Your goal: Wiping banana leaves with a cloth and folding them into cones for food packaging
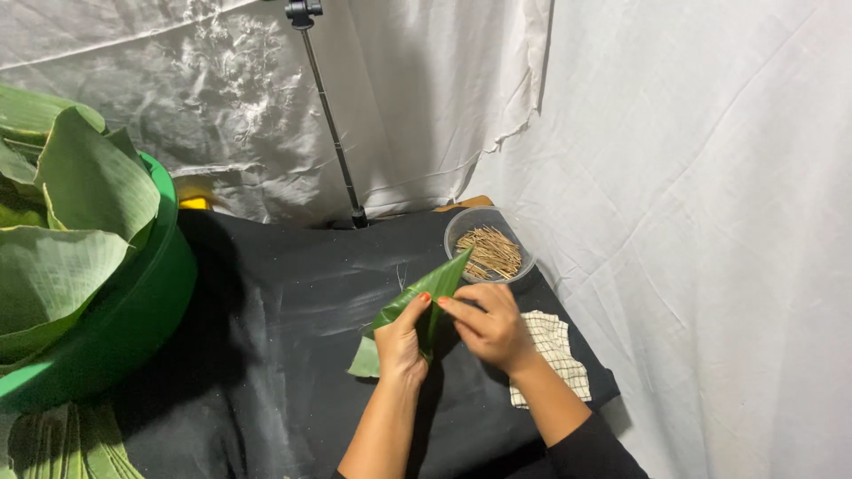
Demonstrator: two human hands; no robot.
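Between my two hands, above the black-draped tabletop, lies a folded green banana leaf, its pointed tip aimed away from me and its broad lower end trailing down past my left wrist. Left hand: fingers curled and closed around the leaf from its left side, thumb pressed against the fold. Right hand: fingers brought together and pinched on the leaf's right edge, just beside the left thumb, so that both hands meet on the same fold. Beyond my right fingers, close to the leaf's tip, stands a round clear bowl holding a heap of thin pale wooden picks; whether the tip touches the bowl's rim I cannot tell. Beneath my right wrist and forearm lies a checked white cloth, flat on the tabletop near its right edge. Well to the left of my left hand stands a large green tub filled with broad curled banana leaves, and more leaves lie flat at its foot. Far beyond both hands a thin black stand rises slanting from the tabletop's rear edge, against crumpled white sheeting that closes off the back and the right side.
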